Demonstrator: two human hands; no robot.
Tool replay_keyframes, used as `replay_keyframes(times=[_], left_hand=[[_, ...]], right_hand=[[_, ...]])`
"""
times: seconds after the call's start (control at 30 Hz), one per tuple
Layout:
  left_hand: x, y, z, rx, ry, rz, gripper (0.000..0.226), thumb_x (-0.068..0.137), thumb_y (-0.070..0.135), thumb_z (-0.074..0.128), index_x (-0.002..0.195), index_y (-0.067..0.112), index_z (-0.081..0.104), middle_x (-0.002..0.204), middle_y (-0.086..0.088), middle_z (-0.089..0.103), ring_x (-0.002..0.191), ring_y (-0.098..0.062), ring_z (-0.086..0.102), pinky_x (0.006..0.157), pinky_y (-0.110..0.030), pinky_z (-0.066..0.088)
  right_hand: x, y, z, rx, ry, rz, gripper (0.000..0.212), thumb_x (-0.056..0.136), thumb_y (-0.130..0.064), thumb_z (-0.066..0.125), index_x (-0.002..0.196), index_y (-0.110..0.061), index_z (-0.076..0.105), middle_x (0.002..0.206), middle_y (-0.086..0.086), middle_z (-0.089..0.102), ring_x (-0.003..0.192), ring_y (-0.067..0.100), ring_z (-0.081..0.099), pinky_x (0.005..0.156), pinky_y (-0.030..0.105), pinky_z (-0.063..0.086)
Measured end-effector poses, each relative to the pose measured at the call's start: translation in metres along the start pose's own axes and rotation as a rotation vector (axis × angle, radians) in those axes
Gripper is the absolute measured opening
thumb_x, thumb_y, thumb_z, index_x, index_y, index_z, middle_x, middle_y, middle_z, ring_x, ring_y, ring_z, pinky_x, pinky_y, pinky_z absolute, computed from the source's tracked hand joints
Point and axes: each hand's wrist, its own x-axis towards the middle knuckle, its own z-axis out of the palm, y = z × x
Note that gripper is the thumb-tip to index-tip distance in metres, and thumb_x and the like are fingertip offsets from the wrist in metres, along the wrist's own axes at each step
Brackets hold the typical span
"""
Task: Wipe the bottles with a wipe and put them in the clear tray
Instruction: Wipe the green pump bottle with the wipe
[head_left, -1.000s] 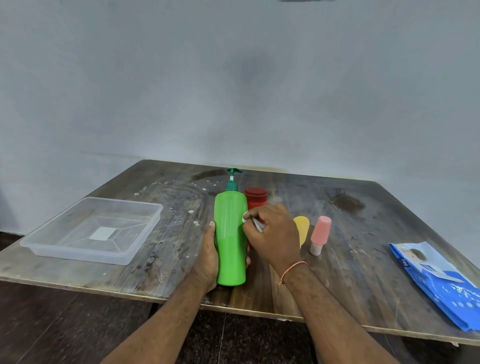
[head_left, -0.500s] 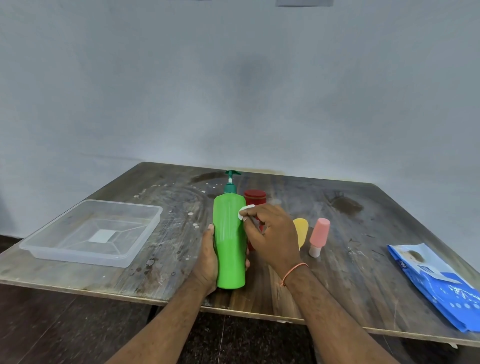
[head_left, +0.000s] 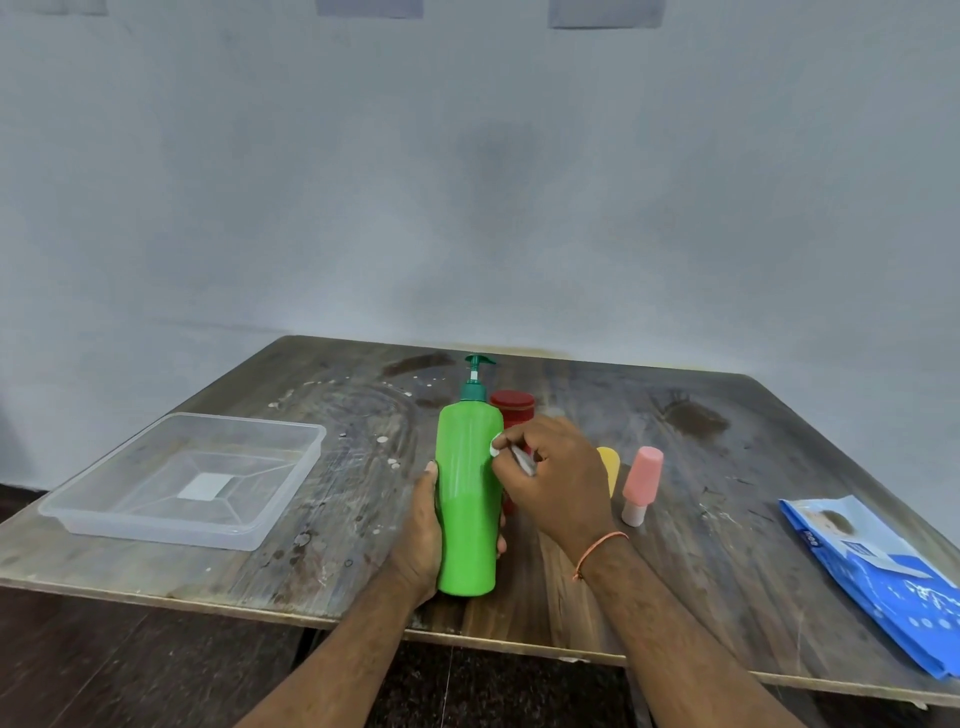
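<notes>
Nearest the viewer, the left hand (head_left: 422, 540) wraps around the lower half of the green bottle (head_left: 467, 499), thumb up its left side and fingertips showing past its right edge, holding it upright above the near edge of the wooden table (head_left: 701, 582). The right hand (head_left: 558, 480), with an orange thread at the wrist, has its fingers curled and pinches a small white wipe (head_left: 495, 446), pressing it against the upper right side of the bottle. The bottle carries a dark green pump (head_left: 477, 375) at its top.

Just right of the right hand stands a pink bottle (head_left: 642, 484), tilted a little, its pale cap down on the table. Between it and the hand a yellow bottle (head_left: 610, 467) shows only in part. Behind the green bottle and the right hand stands a red bottle (head_left: 513, 408), mostly hidden apart from its lid and upper body.

At the near right edge of the table lies a blue pack of wipes (head_left: 883, 577), flat. To the left, well apart from the bottles, sits the clear tray (head_left: 156, 525), holding nothing but a pale square label at its bottom. Past the table rises a plain grey wall (head_left: 467, 182).
</notes>
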Motion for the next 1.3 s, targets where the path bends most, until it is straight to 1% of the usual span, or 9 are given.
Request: replay_keyframes(times=[0.2,0.33,0.5,0.6,0.73,0.9,1.0,1.1,1.3], left_hand=[[0.002,-0.003,-0.002,-0.012,-0.006,-0.008,0.096,0.087,0.079,0.034,0.112,-0.005,0.072,0.094,-0.033,0.066,0.067,-0.037,0.067,0.065,-0.040,0.056],[0.001,-0.002,0.000,-0.003,-0.010,-0.008,0.095,0.088,0.078,0.032,0.112,-0.004,0.072,0.093,-0.032,0.066,0.066,-0.036,0.066,0.064,-0.039,0.056],[0.001,-0.002,-0.001,-0.030,-0.015,-0.020,0.097,0.087,0.079,0.033,0.116,-0.005,0.070,0.094,-0.032,0.065,0.066,-0.037,0.066,0.065,-0.039,0.057],[0.001,-0.003,0.000,-0.022,-0.002,-0.009,0.094,0.087,0.078,0.035,0.114,-0.004,0.072,0.094,-0.032,0.067,0.065,-0.037,0.067,0.063,-0.039,0.057],[0.000,-0.002,0.000,0.001,-0.002,-0.033,0.096,0.087,0.080,0.032,0.114,-0.002,0.073,0.095,-0.033,0.066,0.068,-0.037,0.067,0.066,-0.039,0.057],[0.001,-0.004,-0.002,-0.024,-0.005,-0.037,0.098,0.084,0.082,0.037,0.115,-0.004,0.072,0.095,-0.033,0.065,0.068,-0.037,0.066,0.066,-0.039,0.056],[0.002,-0.004,0.000,-0.010,0.009,-0.028,0.097,0.083,0.082,0.038,0.112,-0.004,0.074,0.093,-0.033,0.066,0.067,-0.037,0.067,0.065,-0.039,0.056],[0.001,-0.004,0.001,0.017,0.010,-0.019,0.097,0.086,0.080,0.034,0.113,-0.004,0.073,0.094,-0.035,0.065,0.069,-0.038,0.067,0.066,-0.040,0.057],[-0.004,-0.001,0.008,0.024,0.037,-0.005,0.091,0.094,0.074,0.027,0.104,-0.003,0.076,0.091,-0.034,0.067,0.066,-0.037,0.066,0.063,-0.039,0.057]], right_hand=[[0.005,-0.004,0.000,0.055,0.018,-0.066,0.015,0.092,-0.024,0.071,0.100,-0.028,0.082,0.103,-0.018,0.076,0.102,0.008,0.067,0.091,0.030,0.053],[0.006,0.000,-0.003,-0.005,0.021,-0.016,0.013,0.085,-0.032,0.069,0.089,-0.029,0.081,0.091,-0.018,0.075,0.093,0.006,0.063,0.082,0.031,0.054],[0.012,0.001,0.000,0.007,0.033,-0.034,0.016,0.094,-0.023,0.070,0.102,-0.029,0.082,0.107,-0.019,0.076,0.101,0.009,0.068,0.090,0.030,0.053],[0.009,-0.001,-0.004,0.058,-0.014,-0.064,0.014,0.088,-0.022,0.074,0.095,-0.030,0.083,0.101,-0.021,0.077,0.100,0.007,0.067,0.090,0.028,0.052],[0.011,0.002,-0.005,-0.004,0.030,-0.004,0.011,0.087,-0.028,0.070,0.091,-0.031,0.080,0.095,-0.019,0.075,0.094,0.010,0.066,0.085,0.035,0.054],[0.013,-0.005,-0.006,0.017,0.020,-0.108,0.017,0.090,-0.014,0.076,0.099,-0.027,0.083,0.105,-0.021,0.076,0.100,0.010,0.068,0.091,0.029,0.051],[0.012,-0.004,-0.009,-0.016,-0.014,-0.090,0.011,0.085,-0.021,0.078,0.091,-0.029,0.082,0.095,-0.020,0.075,0.096,0.008,0.064,0.086,0.029,0.051],[0.012,-0.005,-0.008,-0.060,0.036,-0.045,0.010,0.088,-0.026,0.072,0.094,-0.028,0.080,0.096,-0.017,0.074,0.093,0.011,0.064,0.081,0.035,0.054],[0.012,-0.017,-0.006,-0.015,0.009,-0.170,0.011,0.092,-0.020,0.071,0.096,-0.023,0.081,0.101,-0.014,0.075,0.097,0.016,0.068,0.087,0.034,0.053]])
